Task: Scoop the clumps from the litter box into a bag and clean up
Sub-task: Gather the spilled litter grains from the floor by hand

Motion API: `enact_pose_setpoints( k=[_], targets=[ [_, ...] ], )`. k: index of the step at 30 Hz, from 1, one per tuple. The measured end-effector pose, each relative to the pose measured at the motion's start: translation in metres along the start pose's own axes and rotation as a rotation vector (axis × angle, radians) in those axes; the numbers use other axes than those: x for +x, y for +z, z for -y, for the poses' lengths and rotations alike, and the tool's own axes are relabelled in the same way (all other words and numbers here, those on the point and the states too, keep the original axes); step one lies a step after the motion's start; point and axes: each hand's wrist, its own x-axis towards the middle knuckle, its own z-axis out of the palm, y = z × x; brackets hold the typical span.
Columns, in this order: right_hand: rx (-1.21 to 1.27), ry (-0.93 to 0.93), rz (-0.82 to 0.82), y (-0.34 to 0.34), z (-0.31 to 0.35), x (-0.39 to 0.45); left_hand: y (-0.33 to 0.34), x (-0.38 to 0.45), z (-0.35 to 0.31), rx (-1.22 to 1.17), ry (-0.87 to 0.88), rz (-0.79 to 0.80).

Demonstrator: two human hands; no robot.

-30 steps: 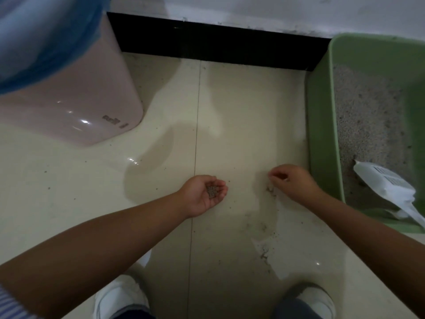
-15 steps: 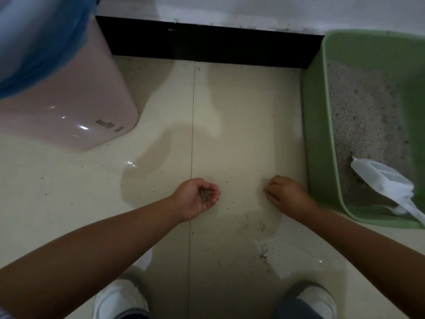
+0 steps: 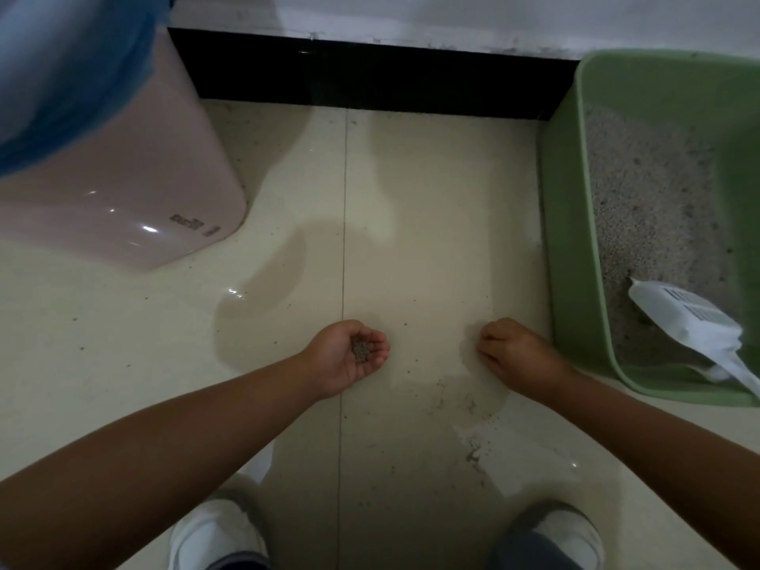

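Our left hand (image 3: 349, 355) is cupped palm up, its grip curled round a small heap of litter grains (image 3: 361, 350). Our right hand (image 3: 512, 355) hovers low over the floor (image 3: 411, 224), knuckles up, fingers curled — we cannot tell whether they pinch anything. The green litter box (image 3: 569, 240) stands just right of it, a white scoop (image 3: 691, 322) resting inside — spilled grit (image 3: 469, 405) lies nearby.

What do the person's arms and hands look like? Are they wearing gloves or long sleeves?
No gloves: the left hand and the right hand are both bare, with no rings, watch or bracelets showing. Both forearms are bare too, so no long sleeves reach down them. A sliver of striped fabric shows at the bottom left edge, probably a sleeve pushed high up.
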Motion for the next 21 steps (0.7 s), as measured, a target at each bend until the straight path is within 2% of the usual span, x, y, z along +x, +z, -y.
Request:
enact_pose_setpoints(
  k=[5, 7, 15, 18, 21],
  targets=[
    [0.015, 0.080, 0.026, 0.000, -0.001, -0.004, 0.000, -0.001, 0.000, 0.002, -0.001, -0.003],
    [0.030, 0.069, 0.103, 0.000, -0.002, -0.001, 0.001, -0.002, 0.000, 0.009, -0.001, 0.002],
    [-0.088, -0.053, 0.150, -0.010, -0.001, 0.008, 0.003, -0.005, -0.003, -0.011, 0.012, 0.009],
    [0.018, 0.024, 0.208, -0.009, -0.001, 0.014, 0.004, -0.004, -0.003, -0.023, 0.013, 0.015],
    [0.000, 0.129, 0.269, -0.026, 0.015, 0.022, 0.006, -0.002, -0.002, -0.025, 0.016, 0.018]
  ],
)
